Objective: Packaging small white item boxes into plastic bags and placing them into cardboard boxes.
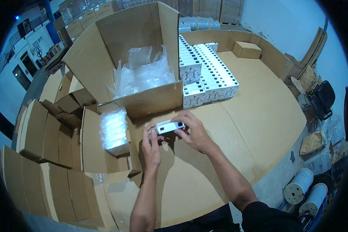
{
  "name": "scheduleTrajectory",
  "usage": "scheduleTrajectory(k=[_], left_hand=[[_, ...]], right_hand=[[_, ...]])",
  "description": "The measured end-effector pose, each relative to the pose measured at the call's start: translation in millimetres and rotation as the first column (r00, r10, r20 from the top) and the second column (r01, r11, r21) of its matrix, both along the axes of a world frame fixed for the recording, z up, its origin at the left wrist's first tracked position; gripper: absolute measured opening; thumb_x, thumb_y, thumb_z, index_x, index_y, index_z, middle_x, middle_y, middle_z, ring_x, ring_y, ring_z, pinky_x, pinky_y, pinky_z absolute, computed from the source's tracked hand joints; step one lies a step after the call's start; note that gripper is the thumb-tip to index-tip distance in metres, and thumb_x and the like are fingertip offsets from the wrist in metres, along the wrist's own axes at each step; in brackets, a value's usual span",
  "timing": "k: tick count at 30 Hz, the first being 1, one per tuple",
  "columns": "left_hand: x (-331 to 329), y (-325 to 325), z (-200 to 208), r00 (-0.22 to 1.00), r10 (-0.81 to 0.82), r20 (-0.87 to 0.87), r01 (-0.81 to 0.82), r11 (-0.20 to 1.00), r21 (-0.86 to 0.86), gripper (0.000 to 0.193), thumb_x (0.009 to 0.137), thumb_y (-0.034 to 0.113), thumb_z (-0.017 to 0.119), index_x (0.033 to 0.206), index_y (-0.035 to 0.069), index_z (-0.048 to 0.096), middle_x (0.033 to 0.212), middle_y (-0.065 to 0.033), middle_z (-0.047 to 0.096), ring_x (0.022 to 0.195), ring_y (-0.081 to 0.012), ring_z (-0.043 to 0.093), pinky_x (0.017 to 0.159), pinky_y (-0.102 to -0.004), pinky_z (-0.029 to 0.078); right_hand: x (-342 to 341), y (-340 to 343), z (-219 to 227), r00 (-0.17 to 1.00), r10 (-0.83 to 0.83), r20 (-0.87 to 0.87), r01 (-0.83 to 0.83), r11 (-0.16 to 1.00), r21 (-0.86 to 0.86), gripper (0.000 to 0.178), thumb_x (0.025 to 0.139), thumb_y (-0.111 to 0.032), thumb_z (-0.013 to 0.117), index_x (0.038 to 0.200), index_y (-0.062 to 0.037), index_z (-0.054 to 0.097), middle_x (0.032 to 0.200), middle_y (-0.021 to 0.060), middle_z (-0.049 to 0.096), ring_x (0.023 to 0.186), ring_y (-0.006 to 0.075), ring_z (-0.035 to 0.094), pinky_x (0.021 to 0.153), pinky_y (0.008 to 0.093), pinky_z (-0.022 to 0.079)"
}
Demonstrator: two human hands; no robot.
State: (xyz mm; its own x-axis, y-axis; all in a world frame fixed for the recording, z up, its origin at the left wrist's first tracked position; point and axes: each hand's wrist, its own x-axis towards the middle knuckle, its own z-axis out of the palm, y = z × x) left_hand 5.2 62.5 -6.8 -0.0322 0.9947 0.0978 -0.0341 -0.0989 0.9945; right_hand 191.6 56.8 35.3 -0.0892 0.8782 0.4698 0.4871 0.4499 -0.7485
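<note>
Between both hands, above the cardboard-covered table (236, 131), I hold a small white box (169, 127) with dark square marks. My left hand (152, 145) grips its left end, thumb in front. My right hand (194, 131) has its fingers closed round the right end. Just left of my left hand stands an open carton (94, 143) with a row of clear bubble-wrapped packs (114, 129) inside. Behind my hands, a large open carton (154, 100) holds a heap of clear plastic bags (145, 75). Stacked white boxes (220, 87) with the same dark squares sit to its right.
Several open cartons (42, 131) crowd the left side. A small closed carton (247, 50) lies at the table's far right, inside a raised cardboard border (220, 37). On the floor at right are white cable spools (299, 185) and a black chair (323, 98).
</note>
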Motion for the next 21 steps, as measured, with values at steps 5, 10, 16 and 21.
scheduleTrajectory(k=[5, 10, 16, 21], left_hand=[[-2.6, 13.2, 4.2, 0.982, -0.073, 0.175, 0.078, 0.997, -0.022, 0.031, 0.104, 0.019, 0.054, 0.133, 0.007, 0.051, 0.107, -0.0121, 0.068, 0.095, -0.0157, 0.065, 0.083, -0.0292, 0.055], [0.1, 25.0, 4.3, 0.994, -0.035, 0.104, 0.031, 0.999, 0.042, 0.043, 0.099, 0.006, 0.059, 0.140, 0.003, 0.046, 0.117, -0.0143, 0.066, 0.106, -0.0178, 0.064, 0.089, -0.0310, 0.054], [-5.7, 24.6, -2.2, 0.994, -0.011, -0.107, 0.022, 0.995, 0.100, 0.046, 0.095, 0.004, 0.065, 0.138, -0.002, 0.050, 0.121, -0.0174, 0.067, 0.110, -0.0211, 0.066, 0.093, -0.0347, 0.053], [-0.7, 16.9, 6.8, 0.935, 0.080, -0.346, -0.039, 0.991, 0.125, 0.041, 0.093, 0.004, 0.066, 0.132, -0.002, 0.056, 0.116, -0.0171, 0.070, 0.106, -0.0234, 0.069, 0.094, -0.0363, 0.053]], right_hand=[[-4.1, 4.6, -11.1, 0.967, 0.042, -0.251, -0.067, 0.993, -0.093, 0.023, 0.088, 0.000, 0.067, 0.111, -0.0015, 0.066, 0.123, 0.0133, 0.057, 0.108, 0.0256, 0.064, 0.091, 0.0366, 0.056], [-4.8, 20.1, -35.5, 0.818, 0.016, -0.574, -0.136, 0.976, -0.167, 0.028, 0.092, 0.006, 0.062, 0.119, 0.0036, 0.057, 0.120, 0.0103, 0.058, 0.109, 0.0177, 0.063, 0.093, 0.0306, 0.056], [-1.3, 26.2, -42.8, 0.834, -0.021, -0.552, -0.137, 0.960, -0.244, 0.038, 0.089, 0.010, 0.063, 0.122, 0.0005, 0.047, 0.113, 0.0111, 0.062, 0.108, 0.0190, 0.064, 0.091, 0.0310, 0.055], [3.2, 23.3, -32.1, 0.931, -0.047, -0.363, -0.059, 0.959, -0.277, 0.043, 0.087, 0.012, 0.063, 0.125, -0.0004, 0.047, 0.114, 0.0131, 0.063, 0.109, 0.0199, 0.065, 0.094, 0.0325, 0.055]])
